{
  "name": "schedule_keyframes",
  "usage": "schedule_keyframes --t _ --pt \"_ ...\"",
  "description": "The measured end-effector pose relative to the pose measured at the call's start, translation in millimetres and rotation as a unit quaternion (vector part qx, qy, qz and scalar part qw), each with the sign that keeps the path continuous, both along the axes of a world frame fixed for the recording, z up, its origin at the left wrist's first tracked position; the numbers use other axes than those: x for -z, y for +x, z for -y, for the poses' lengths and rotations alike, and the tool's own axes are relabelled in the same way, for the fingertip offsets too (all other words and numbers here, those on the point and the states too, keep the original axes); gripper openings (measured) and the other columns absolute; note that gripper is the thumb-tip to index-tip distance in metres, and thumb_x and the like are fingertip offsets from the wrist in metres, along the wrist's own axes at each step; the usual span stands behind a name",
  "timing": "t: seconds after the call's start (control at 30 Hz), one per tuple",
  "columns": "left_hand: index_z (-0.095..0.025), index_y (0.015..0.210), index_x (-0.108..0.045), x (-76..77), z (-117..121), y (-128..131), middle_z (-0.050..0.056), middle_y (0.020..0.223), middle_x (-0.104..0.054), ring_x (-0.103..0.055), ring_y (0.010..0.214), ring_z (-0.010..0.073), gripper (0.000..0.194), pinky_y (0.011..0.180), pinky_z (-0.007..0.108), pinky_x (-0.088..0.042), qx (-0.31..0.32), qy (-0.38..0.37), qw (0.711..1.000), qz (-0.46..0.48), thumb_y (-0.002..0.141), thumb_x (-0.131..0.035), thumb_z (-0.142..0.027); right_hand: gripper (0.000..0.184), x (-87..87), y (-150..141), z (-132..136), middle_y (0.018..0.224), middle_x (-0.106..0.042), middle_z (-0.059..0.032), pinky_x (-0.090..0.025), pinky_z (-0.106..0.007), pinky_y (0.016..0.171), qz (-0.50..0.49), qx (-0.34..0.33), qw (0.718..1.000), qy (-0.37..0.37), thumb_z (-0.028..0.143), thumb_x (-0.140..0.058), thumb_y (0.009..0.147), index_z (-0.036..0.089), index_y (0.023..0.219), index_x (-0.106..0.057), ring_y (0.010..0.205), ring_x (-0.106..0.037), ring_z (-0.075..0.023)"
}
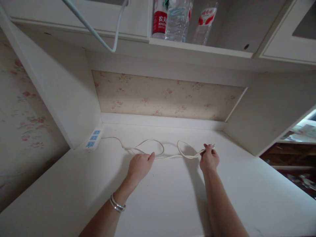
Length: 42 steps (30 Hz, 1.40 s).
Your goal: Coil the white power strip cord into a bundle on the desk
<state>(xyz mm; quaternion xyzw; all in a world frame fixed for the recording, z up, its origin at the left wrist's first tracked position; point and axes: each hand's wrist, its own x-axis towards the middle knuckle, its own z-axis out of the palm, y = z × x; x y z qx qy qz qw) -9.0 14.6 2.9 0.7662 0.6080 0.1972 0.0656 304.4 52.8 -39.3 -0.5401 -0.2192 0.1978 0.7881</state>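
Note:
A white power strip (pixel 93 139) with blue sockets lies at the back left of the white desk (pixel 160 197), against the side panel. Its pale cord (pixel 150 141) loops across the desk towards the right. My left hand (pixel 139 166) rests on the cord's middle stretch, fingers curled down onto it, a silver bracelet on the wrist. My right hand (pixel 209 158) pinches the cord's far end by the plug (pixel 211 145), whose metal prongs stick out past the fingers.
White side panels wall the desk nook on both sides, with floral wallpaper (pixel 163 95) behind. An overhead shelf holds plastic water bottles (pixel 177 19). A white hanger (pixel 98 29) dangles at the upper left. Dark wooden shelving (pixel 291 158) stands at the right.

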Motion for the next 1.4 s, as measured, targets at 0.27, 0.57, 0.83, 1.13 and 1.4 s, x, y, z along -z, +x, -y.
schedule_keyframes --t 0.27,0.57,0.83,1.13,1.4 --pt "-0.018 0.049 -0.057 -3.3 -22 -30 0.002 0.047 -0.051 -0.046 0.049 0.0142 0.055 0.05 0.026 -0.021 -0.113 -0.005 0.983 0.144 0.087 -0.032 -0.049 0.025 1.2 39 -2 0.063 -0.06 0.0041 -0.04 -0.017 0.037 -0.135 0.174 0.975 0.03 0.044 -0.056 0.081 0.019 0.077 -0.053 0.041 -0.047 -0.0057" --pt "-0.019 0.052 -0.043 -4.3 -17 -21 -0.005 0.045 -0.036 -0.034 0.044 0.0105 0.045 0.046 0.024 -0.02 -0.091 -0.103 0.875 0.464 0.079 -0.045 -0.056 0.021 2.3 27 1 0.079 -0.065 0.0019 -0.046 -0.013 0.039 -0.228 0.031 0.972 0.053 0.04 -0.046 0.09 0.02 0.081 -0.05 0.051 -0.057 -0.0052" --pt "-0.017 0.063 -0.045 -24.8 4 -9 -0.006 0.055 -0.035 -0.031 0.047 0.0058 0.029 0.045 0.02 -0.023 0.098 -0.199 0.711 0.667 0.079 -0.056 -0.038 0.008 -7.1 -19 -7 0.097 -0.066 -0.0013 -0.054 -0.016 0.076 -0.206 -0.181 0.959 0.069 0.02 -0.064 0.079 0.017 0.085 -0.059 0.089 -0.064 -0.0079" --pt "-0.012 0.104 -0.057 -30.4 9 -14 0.004 0.077 -0.06 -0.054 0.078 0.0146 0.029 0.078 0.029 -0.039 0.143 -0.119 0.708 0.681 0.085 -0.05 -0.033 0.034 -14.1 -37 10 0.076 -0.066 0.0009 -0.055 -0.026 0.066 -0.1 -0.249 0.962 0.047 0.053 -0.063 0.075 0.02 0.085 -0.058 0.074 -0.065 -0.0129" --pt "-0.018 0.104 -0.05 -9.2 -1 -1 -0.006 0.065 -0.046 -0.035 0.047 0.0066 0.038 0.047 0.02 -0.028 0.031 -0.074 0.802 0.592 0.088 -0.039 -0.05 0.025 -35.2 -90 36 0.098 -0.067 -0.0057 -0.049 -0.031 0.089 -0.025 -0.472 0.881 0.017 0.037 -0.069 0.076 0.017 0.09 -0.063 0.095 -0.061 -0.0153"
